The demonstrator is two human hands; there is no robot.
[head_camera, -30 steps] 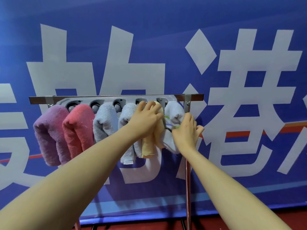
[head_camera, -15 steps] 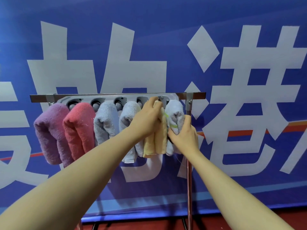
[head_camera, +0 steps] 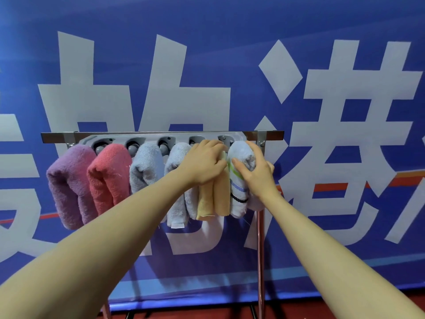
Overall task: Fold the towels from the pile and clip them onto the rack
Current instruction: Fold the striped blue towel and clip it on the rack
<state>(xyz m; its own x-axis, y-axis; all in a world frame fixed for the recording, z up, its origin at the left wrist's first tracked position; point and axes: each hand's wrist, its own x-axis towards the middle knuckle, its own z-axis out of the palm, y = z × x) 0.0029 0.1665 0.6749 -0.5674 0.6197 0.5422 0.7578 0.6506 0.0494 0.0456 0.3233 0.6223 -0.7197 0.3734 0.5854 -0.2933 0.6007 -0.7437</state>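
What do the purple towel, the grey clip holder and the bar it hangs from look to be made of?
Purple towel: looped terry cloth, probably cotton; fuzzy, matte pile and soft rounded folds. Grey clip holder: likely moulded plastic; smooth, dull grey, with rounded sockets. Bar: apparently metal; dark, glossy surface with straight edges and screwed silver brackets, though a coated finish cannot be ruled out.

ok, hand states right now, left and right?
Left hand: curled grip on the orange towel.
Right hand: curled grip on the white striped towel.
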